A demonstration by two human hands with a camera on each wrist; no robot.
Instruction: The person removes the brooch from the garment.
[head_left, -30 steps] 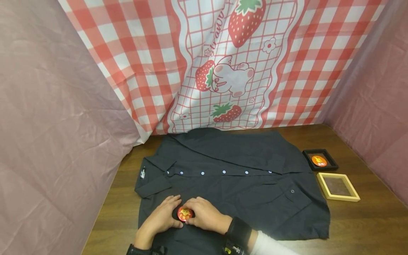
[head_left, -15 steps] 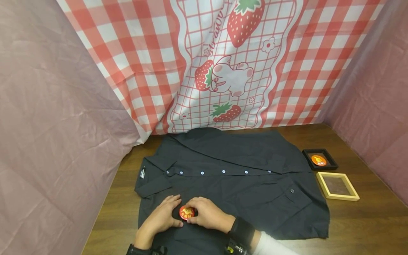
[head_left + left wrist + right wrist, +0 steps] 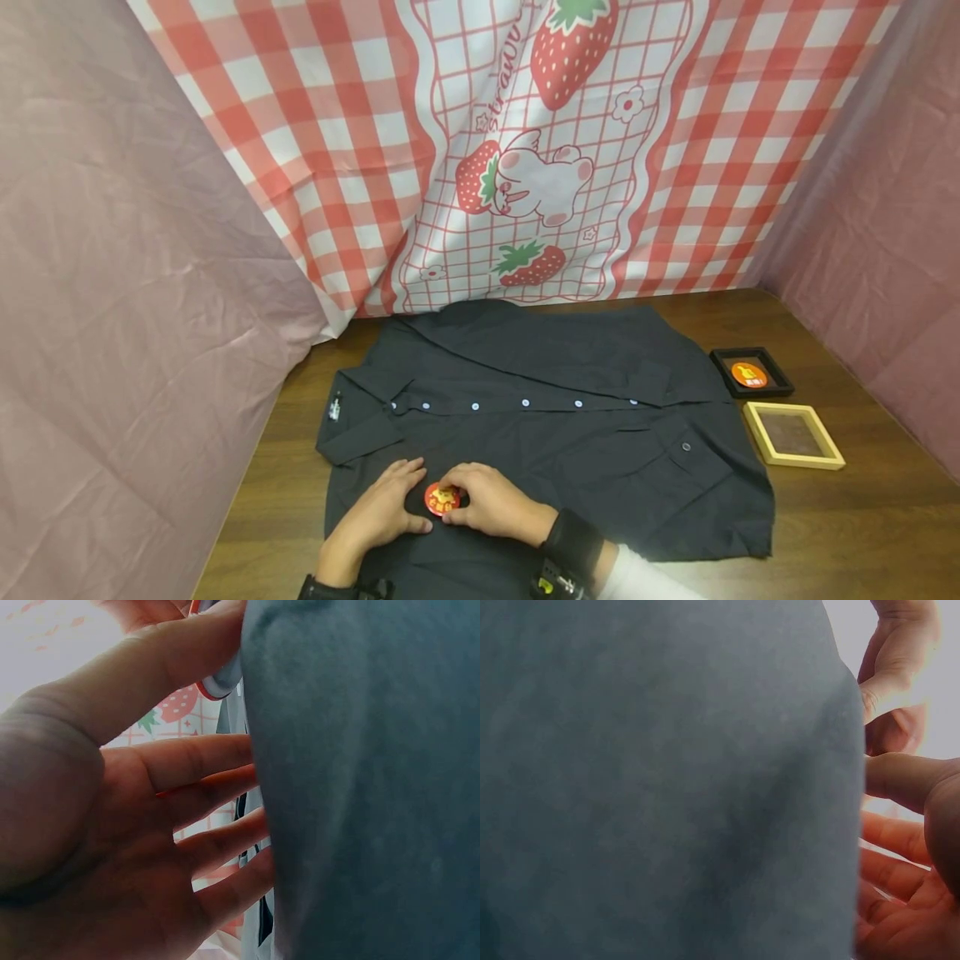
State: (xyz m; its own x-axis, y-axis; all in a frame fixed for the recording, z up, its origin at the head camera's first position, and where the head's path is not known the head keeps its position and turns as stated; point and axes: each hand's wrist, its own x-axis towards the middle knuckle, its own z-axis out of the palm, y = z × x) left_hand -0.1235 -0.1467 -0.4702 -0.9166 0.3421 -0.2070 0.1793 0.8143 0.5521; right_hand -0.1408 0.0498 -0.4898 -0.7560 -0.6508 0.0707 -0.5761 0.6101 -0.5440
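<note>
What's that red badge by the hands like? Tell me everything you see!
The badge is round, glossy and red, with a yellow picture and yellow marks too blurry to read. The left wrist view shows a pale back. It is face up over the dark shirt, pinched at its edge by the right hand, with the left hand close beside it. Whether it touches the shirt is unclear.

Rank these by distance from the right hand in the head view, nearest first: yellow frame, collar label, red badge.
From the right hand:
1. Red badge: pinched in its fingertips.
2. Collar label: to the left and farther back, inside the shirt's collar.
3. Yellow frame: well off to the right, on the table beyond the shirt.
</note>
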